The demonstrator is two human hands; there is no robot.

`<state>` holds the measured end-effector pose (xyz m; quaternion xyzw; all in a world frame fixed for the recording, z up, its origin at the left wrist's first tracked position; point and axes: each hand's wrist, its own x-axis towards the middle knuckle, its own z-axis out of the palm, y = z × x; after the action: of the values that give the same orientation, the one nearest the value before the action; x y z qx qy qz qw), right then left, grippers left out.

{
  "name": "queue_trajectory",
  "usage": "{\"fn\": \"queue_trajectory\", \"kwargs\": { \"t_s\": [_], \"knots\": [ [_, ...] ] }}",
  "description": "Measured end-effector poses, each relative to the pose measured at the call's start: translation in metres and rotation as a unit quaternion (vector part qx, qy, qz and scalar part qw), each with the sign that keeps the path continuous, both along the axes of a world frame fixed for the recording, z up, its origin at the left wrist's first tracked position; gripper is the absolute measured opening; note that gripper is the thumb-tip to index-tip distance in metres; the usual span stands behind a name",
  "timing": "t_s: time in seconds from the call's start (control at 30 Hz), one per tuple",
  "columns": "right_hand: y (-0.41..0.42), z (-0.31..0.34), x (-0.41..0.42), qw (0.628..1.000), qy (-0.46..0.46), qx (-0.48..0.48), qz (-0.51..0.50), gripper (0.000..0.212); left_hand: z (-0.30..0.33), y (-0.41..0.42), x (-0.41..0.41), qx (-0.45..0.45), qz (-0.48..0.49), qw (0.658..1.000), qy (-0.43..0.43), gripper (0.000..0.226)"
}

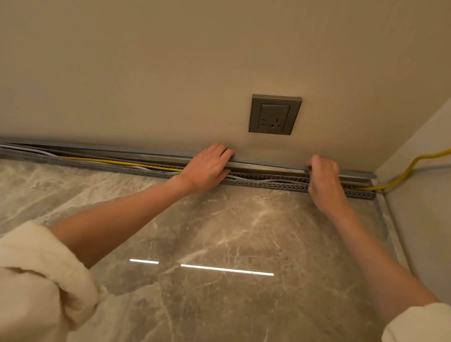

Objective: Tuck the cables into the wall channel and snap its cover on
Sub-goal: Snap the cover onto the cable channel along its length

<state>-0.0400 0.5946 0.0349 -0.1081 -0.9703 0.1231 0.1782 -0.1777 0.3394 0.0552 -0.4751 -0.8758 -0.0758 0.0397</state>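
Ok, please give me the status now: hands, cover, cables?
Left hand and right hand both grip cover, held above channel. Not snapped on. Yellow cable and grey cables lie inside.

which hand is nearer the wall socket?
Right, narrowly. The right hand grips the cover just below and right of the socket; the left hand grips it below and farther off to the left.
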Motion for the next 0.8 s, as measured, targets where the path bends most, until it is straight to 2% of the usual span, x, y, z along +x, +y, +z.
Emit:
{"fn": "queue_trajectory", "kwargs": {
  "t_s": [0.07,0.17,0.27,0.37,0.53,0.7,0.8],
  "knots": [
    [-0.006,-0.003,0.002,0.999,0.030,0.016,0.002,0.022,0.002,-0.001,-0.003,-0.022,0.010,1.000,-0.014,0.025],
    [-0.010,-0.005,0.005,0.999,0.010,0.035,0.007,0.021,0.007,-0.002,-0.006,-0.079,0.023,0.997,-0.012,0.012],
    [-0.005,-0.005,0.006,0.998,-0.032,0.050,0.020,0.029,0.003,-0.005,-0.002,-0.090,0.032,0.995,0.043,0.024],
    [0.007,-0.006,0.012,0.997,-0.049,0.058,0.016,0.033,-0.003,-0.006,0.002,-0.084,0.038,0.992,0.089,0.023],
    [0.026,-0.008,0.024,0.993,-0.093,0.065,-0.013,0.040,-0.014,-0.008,0.002,-0.093,0.049,0.990,0.094,0.021],
    [0.042,-0.009,0.029,0.993,-0.106,-0.025,-0.045,0.036,-0.022,-0.002,0.003,-0.079,0.028,0.993,0.078,0.015],
    [0.052,-0.005,0.028,0.988,-0.105,-0.085,-0.073,0.038,-0.022,0.009,0.006,-0.064,0.008,0.995,0.078,0.031]
  ]
}}
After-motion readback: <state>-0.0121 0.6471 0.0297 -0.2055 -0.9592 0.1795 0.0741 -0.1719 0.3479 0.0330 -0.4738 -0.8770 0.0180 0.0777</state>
